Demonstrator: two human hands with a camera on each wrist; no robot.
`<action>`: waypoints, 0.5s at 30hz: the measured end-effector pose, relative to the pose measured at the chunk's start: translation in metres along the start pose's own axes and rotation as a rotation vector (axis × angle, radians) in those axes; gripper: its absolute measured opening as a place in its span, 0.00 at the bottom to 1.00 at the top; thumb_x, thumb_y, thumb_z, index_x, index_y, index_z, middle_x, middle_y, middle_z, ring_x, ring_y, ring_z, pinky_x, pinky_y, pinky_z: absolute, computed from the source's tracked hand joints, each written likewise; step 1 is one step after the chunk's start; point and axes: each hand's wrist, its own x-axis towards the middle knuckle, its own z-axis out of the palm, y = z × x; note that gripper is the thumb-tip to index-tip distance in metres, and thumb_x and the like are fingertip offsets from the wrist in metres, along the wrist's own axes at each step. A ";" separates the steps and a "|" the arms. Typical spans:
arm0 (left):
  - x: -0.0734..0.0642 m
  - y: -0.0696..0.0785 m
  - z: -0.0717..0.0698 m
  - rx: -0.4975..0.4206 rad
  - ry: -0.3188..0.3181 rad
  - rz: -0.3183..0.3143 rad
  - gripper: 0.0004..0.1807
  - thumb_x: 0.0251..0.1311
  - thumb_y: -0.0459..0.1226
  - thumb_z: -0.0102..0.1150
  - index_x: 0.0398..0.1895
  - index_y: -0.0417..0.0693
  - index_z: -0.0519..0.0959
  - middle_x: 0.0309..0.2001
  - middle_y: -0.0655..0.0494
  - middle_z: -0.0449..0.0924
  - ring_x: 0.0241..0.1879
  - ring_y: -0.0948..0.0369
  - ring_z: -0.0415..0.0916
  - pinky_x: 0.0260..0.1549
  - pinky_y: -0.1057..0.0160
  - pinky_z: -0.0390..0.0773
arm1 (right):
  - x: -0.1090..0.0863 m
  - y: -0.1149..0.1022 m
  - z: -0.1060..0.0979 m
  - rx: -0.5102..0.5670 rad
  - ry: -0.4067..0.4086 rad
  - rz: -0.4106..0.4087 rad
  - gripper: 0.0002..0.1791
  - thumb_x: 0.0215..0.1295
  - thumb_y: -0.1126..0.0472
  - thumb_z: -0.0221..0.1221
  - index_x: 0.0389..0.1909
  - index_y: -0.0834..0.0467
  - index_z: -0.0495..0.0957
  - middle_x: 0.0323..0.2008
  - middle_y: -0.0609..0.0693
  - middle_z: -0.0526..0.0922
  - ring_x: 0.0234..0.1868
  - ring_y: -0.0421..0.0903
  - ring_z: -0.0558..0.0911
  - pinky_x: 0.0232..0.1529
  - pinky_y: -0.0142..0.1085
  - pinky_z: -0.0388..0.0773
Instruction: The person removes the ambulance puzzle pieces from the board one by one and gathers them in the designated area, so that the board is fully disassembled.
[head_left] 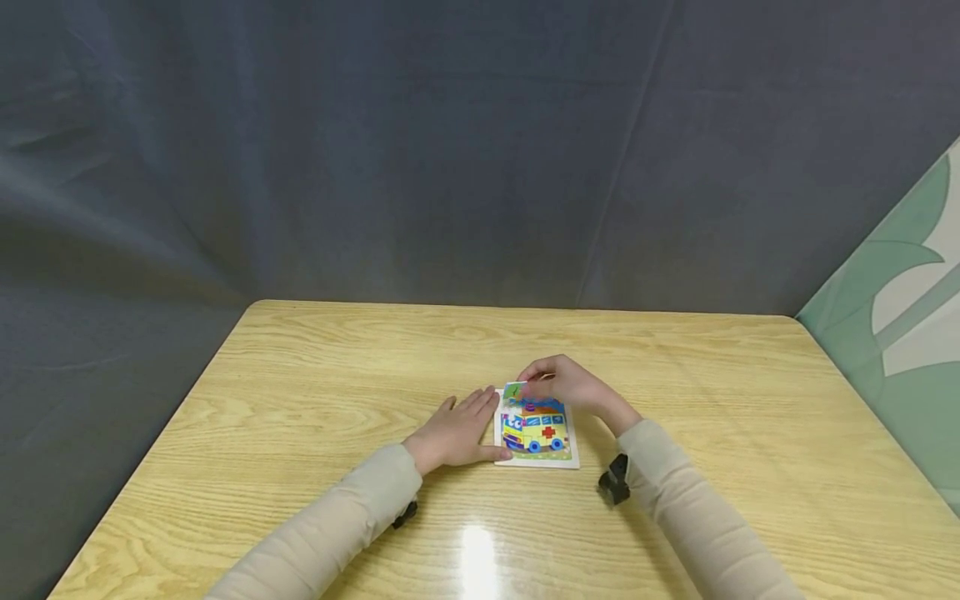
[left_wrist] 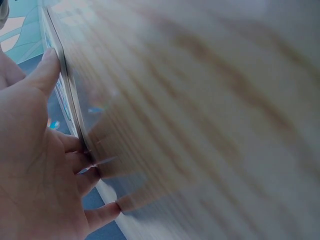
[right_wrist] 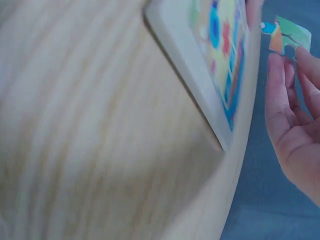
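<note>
A square jigsaw puzzle board with a white border lies on the table, its picture a yellow ambulance with a red cross. My right hand is over the board's far part and pinches a puzzle piece between thumb and fingertips. Green, orange and blue show on that piece, which is raised above the board in the right wrist view. Along the board's left side lies my left hand, fingers straight. Its thumb touches the near left part of the board, and the other fingertips are by the left edge.
The wooden table has light grain and a bright reflection near its front. Dark grey cloth hangs behind it and on the left. A green and white patterned panel stands along the right side.
</note>
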 end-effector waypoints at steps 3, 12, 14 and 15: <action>0.000 0.000 0.000 0.000 -0.001 0.001 0.50 0.61 0.65 0.45 0.76 0.47 0.46 0.78 0.52 0.41 0.77 0.56 0.42 0.73 0.44 0.50 | -0.001 0.004 -0.008 0.050 0.046 0.017 0.15 0.69 0.59 0.56 0.48 0.66 0.78 0.41 0.54 0.82 0.39 0.41 0.78 0.46 0.33 0.77; -0.001 0.001 -0.002 0.009 0.000 0.011 0.49 0.61 0.65 0.45 0.77 0.47 0.46 0.78 0.53 0.41 0.77 0.56 0.42 0.73 0.45 0.49 | -0.007 0.019 -0.032 0.248 0.239 0.068 0.20 0.72 0.60 0.51 0.58 0.70 0.70 0.37 0.42 0.80 0.40 0.34 0.81 0.49 0.33 0.81; -0.002 0.001 -0.002 0.010 0.000 0.012 0.49 0.61 0.65 0.45 0.77 0.47 0.46 0.78 0.53 0.41 0.77 0.57 0.42 0.73 0.45 0.49 | -0.010 0.023 -0.036 0.281 0.288 0.083 0.22 0.72 0.59 0.51 0.60 0.70 0.69 0.38 0.40 0.79 0.39 0.32 0.80 0.49 0.31 0.80; -0.002 0.001 -0.002 0.009 -0.001 0.012 0.49 0.61 0.65 0.45 0.77 0.47 0.46 0.78 0.53 0.41 0.77 0.57 0.42 0.73 0.45 0.49 | -0.011 0.025 -0.038 0.298 0.310 0.091 0.23 0.73 0.59 0.50 0.61 0.70 0.68 0.38 0.40 0.78 0.39 0.31 0.80 0.49 0.30 0.80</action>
